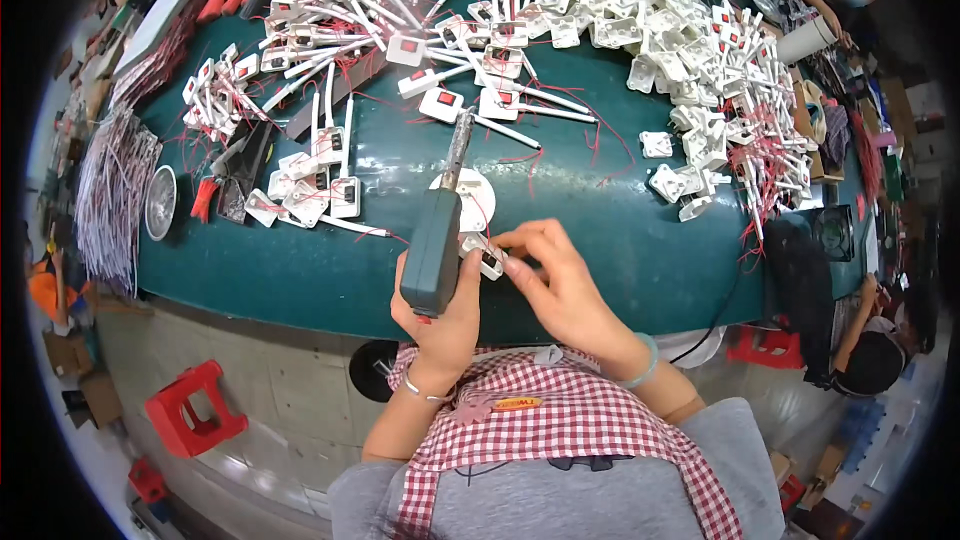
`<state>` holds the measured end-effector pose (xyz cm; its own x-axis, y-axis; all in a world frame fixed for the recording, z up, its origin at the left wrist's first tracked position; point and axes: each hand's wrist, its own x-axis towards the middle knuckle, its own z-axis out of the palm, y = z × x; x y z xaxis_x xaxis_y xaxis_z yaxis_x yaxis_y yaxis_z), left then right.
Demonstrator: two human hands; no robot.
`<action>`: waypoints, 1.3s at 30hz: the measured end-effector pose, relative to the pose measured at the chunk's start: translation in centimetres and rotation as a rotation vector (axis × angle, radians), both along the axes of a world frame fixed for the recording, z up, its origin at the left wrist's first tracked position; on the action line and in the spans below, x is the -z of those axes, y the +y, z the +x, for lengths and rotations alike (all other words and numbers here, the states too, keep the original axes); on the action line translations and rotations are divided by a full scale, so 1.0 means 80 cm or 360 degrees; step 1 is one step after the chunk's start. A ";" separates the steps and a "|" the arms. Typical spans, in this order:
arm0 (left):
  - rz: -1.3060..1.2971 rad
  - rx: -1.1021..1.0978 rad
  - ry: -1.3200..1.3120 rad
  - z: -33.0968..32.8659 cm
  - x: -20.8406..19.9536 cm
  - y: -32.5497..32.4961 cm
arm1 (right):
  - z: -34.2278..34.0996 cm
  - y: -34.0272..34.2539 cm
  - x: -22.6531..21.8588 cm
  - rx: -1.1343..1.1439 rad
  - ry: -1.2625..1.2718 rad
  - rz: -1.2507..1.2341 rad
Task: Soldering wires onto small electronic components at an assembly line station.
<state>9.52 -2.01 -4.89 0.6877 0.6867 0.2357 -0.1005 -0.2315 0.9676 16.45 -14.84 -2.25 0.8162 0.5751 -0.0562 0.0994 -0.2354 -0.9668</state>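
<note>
Near the front edge of the table, a small white switch housing (pixel 490 266) with a black part inside sits between my two hands. My left hand (pixel 440 325) is closed, its thumb against the housing's left side. A dark green tool (pixel 432 250) with a long, worn metal rod passes over that hand and hides most of its fingers; whether they also grip the tool is unclear. With thumb and forefinger, my right hand (pixel 560 275) pinches at the housing's right side. What lies between those fingertips is too small to make out. Behind the housing is a white round disc (pixel 478 202).
White switch assemblies with red wires (pixel 330 35) heap up at the far left and centre. Loose white housings (pixel 610 20) pile at the far right. A metal bowl (pixel 161 202) and wire bundles (pixel 110 190) lie left. A red stool (pixel 196 408) stands on the floor.
</note>
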 end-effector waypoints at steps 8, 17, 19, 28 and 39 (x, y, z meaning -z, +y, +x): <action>0.0018 -0.0013 0.0055 0.004 0.005 0.003 | 0.057 0.018 0.017 -0.0110 0.0278 0.0001; 0.0137 -0.0024 0.0077 0.003 0.009 0.007 | 0.065 0.018 0.022 -0.0137 0.1184 0.0204; 0.0134 -0.0019 0.0079 0.004 0.008 0.007 | 0.048 0.018 0.029 -0.0002 0.0719 0.0189; 0.0115 -0.0010 0.0057 0.007 0.004 0.006 | 0.014 0.036 0.027 0.0226 -0.1128 -0.0201; -0.0208 -0.0090 0.0106 0.013 0.001 0.014 | 0.055 0.037 -0.001 -0.0009 -0.0788 -0.0044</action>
